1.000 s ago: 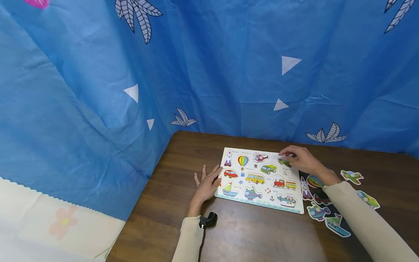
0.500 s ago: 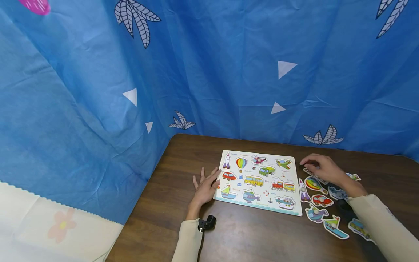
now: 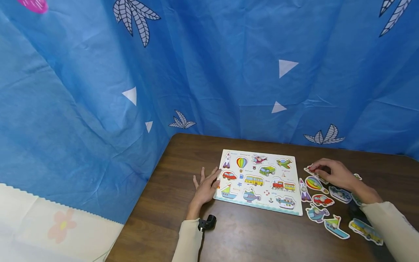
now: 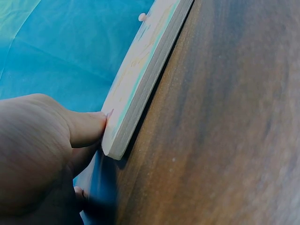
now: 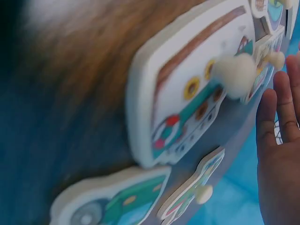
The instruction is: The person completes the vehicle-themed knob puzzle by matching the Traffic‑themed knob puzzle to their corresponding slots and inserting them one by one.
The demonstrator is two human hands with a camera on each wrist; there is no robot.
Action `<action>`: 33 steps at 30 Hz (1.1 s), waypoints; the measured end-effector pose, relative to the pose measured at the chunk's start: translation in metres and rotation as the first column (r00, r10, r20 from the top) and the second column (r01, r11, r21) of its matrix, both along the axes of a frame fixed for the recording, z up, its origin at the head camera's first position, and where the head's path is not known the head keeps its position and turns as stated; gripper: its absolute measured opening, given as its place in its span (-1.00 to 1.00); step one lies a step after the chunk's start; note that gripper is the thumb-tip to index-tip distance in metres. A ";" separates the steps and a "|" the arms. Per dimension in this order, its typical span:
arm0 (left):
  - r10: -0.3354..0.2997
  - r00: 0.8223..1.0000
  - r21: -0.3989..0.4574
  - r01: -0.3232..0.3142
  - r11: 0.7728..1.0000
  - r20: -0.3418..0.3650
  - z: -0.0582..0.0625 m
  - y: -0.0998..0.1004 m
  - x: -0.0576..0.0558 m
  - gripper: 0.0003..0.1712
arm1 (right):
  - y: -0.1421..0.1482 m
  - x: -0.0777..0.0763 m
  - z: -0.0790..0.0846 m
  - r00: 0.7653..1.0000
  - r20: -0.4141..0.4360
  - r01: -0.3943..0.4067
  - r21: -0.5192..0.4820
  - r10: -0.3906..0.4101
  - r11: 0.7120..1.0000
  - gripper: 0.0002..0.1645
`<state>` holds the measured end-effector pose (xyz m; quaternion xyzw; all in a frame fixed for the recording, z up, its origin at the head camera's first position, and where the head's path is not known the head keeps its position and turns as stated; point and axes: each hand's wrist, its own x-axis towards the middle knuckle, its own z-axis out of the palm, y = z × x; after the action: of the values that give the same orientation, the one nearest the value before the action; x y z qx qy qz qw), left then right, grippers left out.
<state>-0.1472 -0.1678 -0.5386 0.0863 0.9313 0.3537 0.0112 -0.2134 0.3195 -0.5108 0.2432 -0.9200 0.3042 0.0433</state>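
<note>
My left hand lies at the left side of the white vehicle puzzle board, fingers spread. Its thumb rests on the board's corner in the left wrist view. Right of the board my right hand hovers low, thumb and index finger at the knobbed train piece. In the right wrist view the visible fingers of that hand are fairly straight, close beside a wooden knob; thumb and index are out of frame. A ship piece with a round knob fills the middle there.
Several more pieces lie right of the board: rocket, balloon, red car, submarine, sailboat and bus. A truck piece and plane piece lie under the right forearm. Blue curtain hangs behind the table.
My right hand has moved right, from the plane picture on the board to the loose train piece. The left hand has stayed at the board's left side.
</note>
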 end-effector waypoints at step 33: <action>-0.002 1.000 -0.024 0.002 1.000 -0.018 -0.002 -0.001 -0.001 -0.47 | 0.007 0.006 -0.011 1.000 0.004 0.003 0.024 -0.003 1.000 -0.76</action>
<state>-0.1482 -0.1685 -0.5410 0.0903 0.9355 0.3415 0.0044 -0.2069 0.3261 -0.5221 0.2418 -0.9240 0.2936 0.0388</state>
